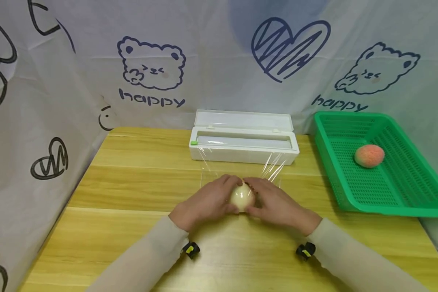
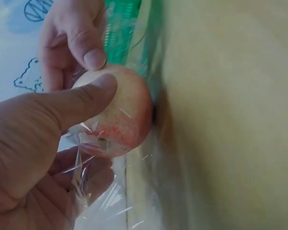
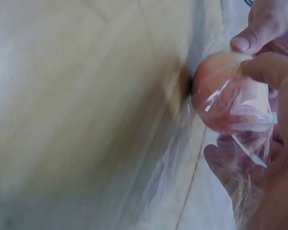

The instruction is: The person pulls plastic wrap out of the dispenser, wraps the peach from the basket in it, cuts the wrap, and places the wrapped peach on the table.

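Working at a wooden table [image 1: 131,182], cut off below, beside a green basket [image 1: 336,178] running past the frame. Facing a white box [image 1: 241,155], lid [image 1: 243,120] raised. Stretching clear film [image 1: 273,164] from it, losing its edges against the table. Curling left hand [image 1: 212,198] and right hand [image 1: 279,202], each partly hidden, round 1 film-covered pinkish fruit [image 1: 242,197], apparently touching the table.

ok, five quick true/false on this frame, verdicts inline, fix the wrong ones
1. The left hand and right hand both hold the red-and-cream fruit. True.
2. The cling-film box is shut. False: its lid is open.
3. Clear film reaches from the box toward the hands. True.
4. The green basket stands left of the box in the head view. False: it stands to the right.
5. One peach lies in the basket. True.
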`<state>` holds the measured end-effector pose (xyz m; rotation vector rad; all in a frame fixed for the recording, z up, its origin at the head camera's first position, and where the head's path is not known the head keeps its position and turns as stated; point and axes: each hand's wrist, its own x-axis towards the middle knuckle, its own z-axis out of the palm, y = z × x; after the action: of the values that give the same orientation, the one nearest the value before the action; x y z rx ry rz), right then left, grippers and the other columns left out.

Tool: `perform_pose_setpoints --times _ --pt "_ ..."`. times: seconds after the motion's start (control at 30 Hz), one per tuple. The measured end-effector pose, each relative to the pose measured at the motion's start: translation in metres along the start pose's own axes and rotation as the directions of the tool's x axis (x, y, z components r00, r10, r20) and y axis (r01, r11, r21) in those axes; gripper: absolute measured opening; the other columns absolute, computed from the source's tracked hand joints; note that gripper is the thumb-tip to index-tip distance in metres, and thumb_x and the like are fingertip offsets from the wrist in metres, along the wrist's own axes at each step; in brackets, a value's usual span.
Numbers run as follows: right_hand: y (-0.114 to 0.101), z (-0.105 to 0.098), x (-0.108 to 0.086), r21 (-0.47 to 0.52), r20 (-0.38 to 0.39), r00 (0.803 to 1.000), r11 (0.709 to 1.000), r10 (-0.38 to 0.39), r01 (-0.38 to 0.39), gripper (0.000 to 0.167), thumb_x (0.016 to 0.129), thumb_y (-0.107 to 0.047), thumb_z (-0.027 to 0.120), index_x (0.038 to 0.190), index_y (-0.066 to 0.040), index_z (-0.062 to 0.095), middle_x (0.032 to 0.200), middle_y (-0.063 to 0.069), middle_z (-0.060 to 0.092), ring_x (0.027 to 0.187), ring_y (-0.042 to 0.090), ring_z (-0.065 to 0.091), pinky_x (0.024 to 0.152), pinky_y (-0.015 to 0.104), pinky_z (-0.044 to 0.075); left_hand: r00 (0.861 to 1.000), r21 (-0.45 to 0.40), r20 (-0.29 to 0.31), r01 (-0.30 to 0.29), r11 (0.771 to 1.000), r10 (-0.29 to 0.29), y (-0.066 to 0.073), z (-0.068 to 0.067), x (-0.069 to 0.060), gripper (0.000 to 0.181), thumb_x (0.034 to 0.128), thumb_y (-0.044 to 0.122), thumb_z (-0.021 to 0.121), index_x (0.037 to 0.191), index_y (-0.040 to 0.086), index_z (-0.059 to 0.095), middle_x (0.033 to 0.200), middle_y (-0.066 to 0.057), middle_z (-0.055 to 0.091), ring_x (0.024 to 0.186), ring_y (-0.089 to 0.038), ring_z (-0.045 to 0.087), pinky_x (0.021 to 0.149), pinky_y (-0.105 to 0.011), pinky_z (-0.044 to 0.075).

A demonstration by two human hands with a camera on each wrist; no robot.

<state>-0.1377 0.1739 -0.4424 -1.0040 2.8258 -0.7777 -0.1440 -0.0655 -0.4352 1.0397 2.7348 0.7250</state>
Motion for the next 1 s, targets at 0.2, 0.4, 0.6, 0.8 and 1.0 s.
perform_pose_setpoints --times 0.2,0.4,0.6,0.8,1.0 --pt "0.003 0.000 -0.011 -0.139 -0.075 0.993 0.987 -0.086 0.075 0.072 0.090 -0.034 0.082 0.149 -0.003 0.052 0.144 0.015 0.060 0.131 0.033 0.058 0.111 0.052 0.049 0.995 -0.121 0.093 0.055 0.991 -0.044 -0.008 -0.010 0.018 0.057 0.0936 0.028 0.083 0.140 0.010 0.056 0.127 -0.005 0.067 0.105 -0.016 0.064 0.091 -0.033 0.055" --pt "-0.002 0.017 -0.023 -0.378 -0.260 0.927 0.912 -0.271 0.161 0.058 0.091 -0.029 0.079 0.139 -0.003 0.061 0.132 0.015 0.066 0.121 0.036 0.061 0.105 0.053 0.050 0.978 -0.210 0.171 0.153 0.966 -0.118 -0.016 -0.018 0.028 0.059 0.0944 0.032 0.082 0.144 0.014 0.055 0.122 0.000 0.069 0.096 -0.012 0.065 0.085 -0.029 0.056" --pt "-0.001 0.022 -0.019 -0.393 -0.223 0.943 0.908 -0.246 0.144 0.060 0.094 -0.025 0.080 0.145 -0.004 0.059 0.141 0.015 0.063 0.128 0.036 0.059 0.112 0.050 0.047 0.968 -0.244 0.202 0.194 0.950 -0.146 -0.021 -0.023 0.035 0.056 0.0963 0.035 0.079 0.144 0.016 0.057 0.118 0.001 0.070 0.095 -0.012 0.065 0.086 -0.030 0.055" --pt "0.001 0.020 -0.008 -0.369 -0.212 0.956 0.922 -0.205 0.116 0.059 0.094 -0.025 0.081 0.144 -0.004 0.057 0.138 0.015 0.064 0.120 0.034 0.063 0.106 0.050 0.050 0.971 -0.207 0.183 0.192 0.959 -0.155 -0.024 -0.025 0.038 0.057 0.0967 0.037 0.078 0.145 0.013 0.060 0.131 -0.003 0.066 0.110 -0.016 0.062 0.099 -0.034 0.052" --pt "0.007 0.015 0.003 -0.371 -0.217 0.956 0.923 -0.196 0.105 0.059 0.093 -0.031 0.081 0.141 -0.004 0.060 0.133 0.014 0.066 0.117 0.033 0.064 0.101 0.052 0.051 0.972 -0.172 0.181 0.181 0.968 -0.150 -0.025 -0.027 0.040 0.063 0.0978 0.038 0.077 0.150 0.009 0.058 0.136 -0.010 0.059 0.119 -0.022 0.057 0.105 -0.038 0.049"
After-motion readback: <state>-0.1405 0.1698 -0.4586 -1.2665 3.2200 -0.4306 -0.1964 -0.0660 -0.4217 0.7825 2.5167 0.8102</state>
